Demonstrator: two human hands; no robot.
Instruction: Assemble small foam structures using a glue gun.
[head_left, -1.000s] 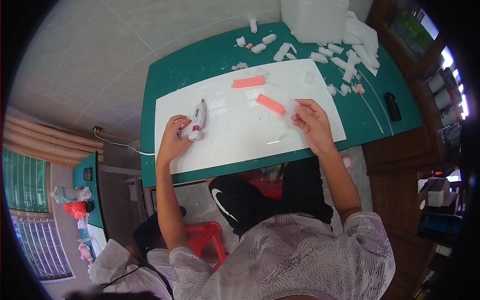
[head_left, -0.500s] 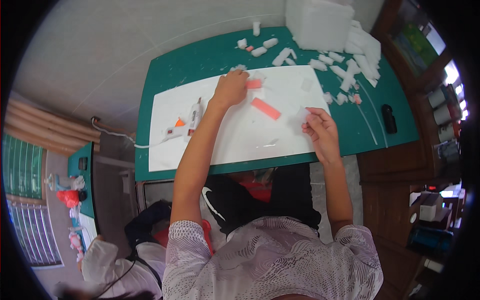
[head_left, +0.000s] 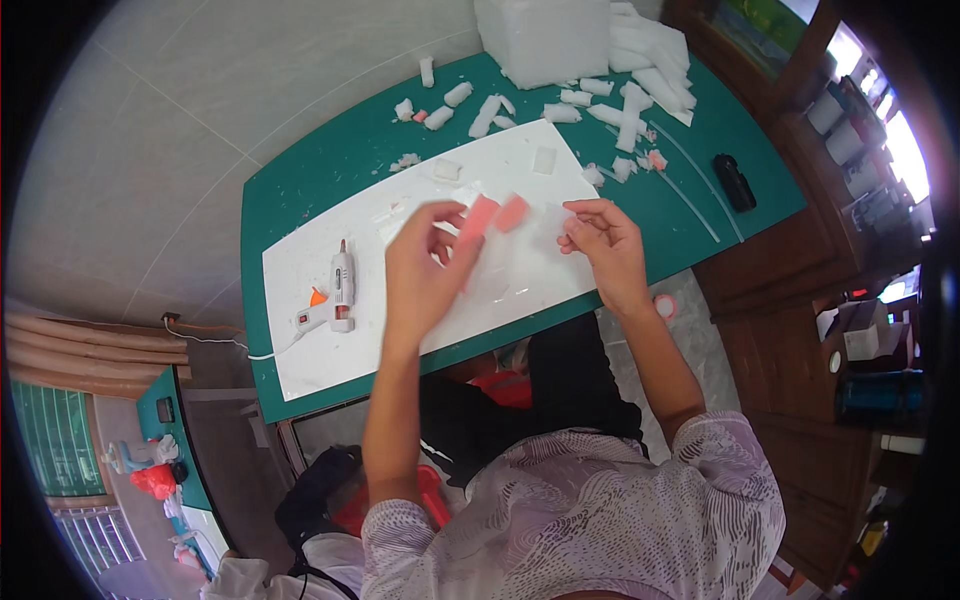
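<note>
My left hand (head_left: 425, 270) pinches a pink strip (head_left: 480, 215) above the white board (head_left: 400, 260); my right hand (head_left: 605, 240) curls around nothing I can make out.

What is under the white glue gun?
The white glue gun with an orange trigger lies on a white board, which rests on the green table. The table beneath the board is covered.

Two pink strips (head_left: 497, 214), one glue gun (head_left: 338, 295)
</note>
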